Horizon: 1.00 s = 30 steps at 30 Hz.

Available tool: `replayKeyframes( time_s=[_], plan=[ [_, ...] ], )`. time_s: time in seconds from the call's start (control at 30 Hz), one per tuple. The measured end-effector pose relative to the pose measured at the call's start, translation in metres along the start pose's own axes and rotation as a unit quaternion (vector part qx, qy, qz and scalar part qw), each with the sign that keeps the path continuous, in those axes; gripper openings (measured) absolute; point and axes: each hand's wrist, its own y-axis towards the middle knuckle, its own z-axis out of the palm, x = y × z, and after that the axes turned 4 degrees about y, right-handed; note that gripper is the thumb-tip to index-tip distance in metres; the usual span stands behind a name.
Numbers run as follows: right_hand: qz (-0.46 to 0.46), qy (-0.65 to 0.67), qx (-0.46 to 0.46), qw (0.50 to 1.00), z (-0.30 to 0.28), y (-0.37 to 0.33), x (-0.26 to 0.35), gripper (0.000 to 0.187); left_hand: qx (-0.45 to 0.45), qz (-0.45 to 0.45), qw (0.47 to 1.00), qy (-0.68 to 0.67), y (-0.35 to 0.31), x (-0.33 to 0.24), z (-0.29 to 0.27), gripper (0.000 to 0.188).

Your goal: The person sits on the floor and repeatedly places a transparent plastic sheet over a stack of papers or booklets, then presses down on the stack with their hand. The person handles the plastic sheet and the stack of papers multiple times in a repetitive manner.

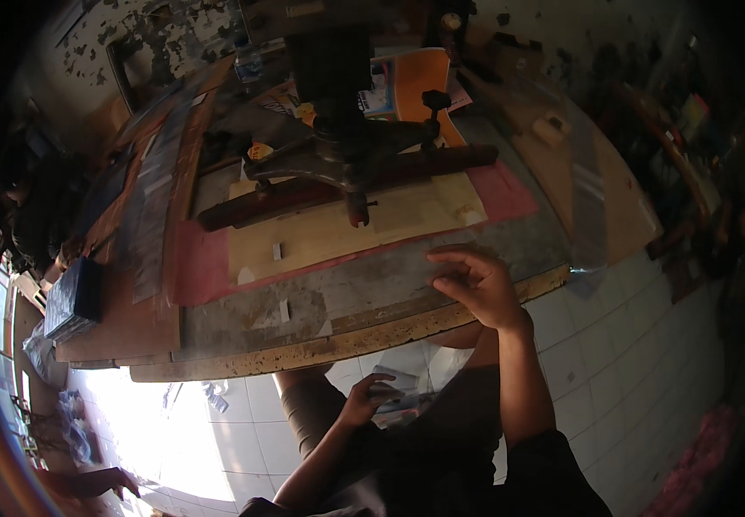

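Note:
Over the front edge of the worktable, my right hand [477, 283] hovers with bent fingers and the thumb held apart. Nothing shows between them. My left hand [362, 403] is low by my lap, below the table edge, with its fingers apart; a greyish, clear-looking sheet [400, 377] lies beyond its fingertips. A dark metal machine arm [338, 164] with spread legs carries a long dark red bar [424, 171]. Under the bar lies a yellowish sheet [329, 237] on a pink sheet [196, 267]. A small pale piece [277, 252] sits on the yellowish sheet.
The grey tabletop [389, 274] has a worn front edge [321, 346]. A dark blue block-like stack [74, 297] stands at the left. An orange printed sheet [421, 82] is behind the machine. A brown board [605, 177] lies right. Another person's hand [118, 482] shows lower left.

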Motion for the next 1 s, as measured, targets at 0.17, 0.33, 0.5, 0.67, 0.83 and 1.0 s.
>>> replayKeyframes(
  time_s=[0.17, 0.33, 0.5, 0.67, 0.83, 1.0],
  plan=[
    [-0.031, -0.046, 0.023, 0.998, 0.001, 0.002, 0.012, 0.04, -0.005, 0.016, 1.0, -0.018, 0.002, 0.0, -0.003, 0.04],
    [-0.005, 0.024, 0.052, 0.998, -0.006, 0.003, 0.009, 0.068, 0.012, 0.015, 0.999, -0.044, 0.005, 0.009, -0.007, 0.041],
    [-0.001, 0.048, 0.032, 0.998, -0.003, 0.002, 0.007, 0.073, 0.021, -0.003, 0.999, -0.048, 0.006, 0.008, -0.006, 0.042],
    [-0.002, 0.045, 0.034, 0.998, -0.002, 0.003, 0.01, 0.073, 0.026, 0.003, 0.999, -0.032, 0.007, 0.013, -0.006, 0.043],
    [-0.007, 0.055, 0.026, 0.998, -0.003, 0.002, 0.007, 0.072, 0.016, -0.008, 1.0, -0.023, 0.005, 0.005, -0.002, 0.041],
    [-0.003, 0.059, 0.015, 0.998, -0.001, 0.002, 0.011, 0.072, 0.005, -0.014, 1.0, -0.013, 0.003, -0.006, 0.007, 0.039]
  ],
)
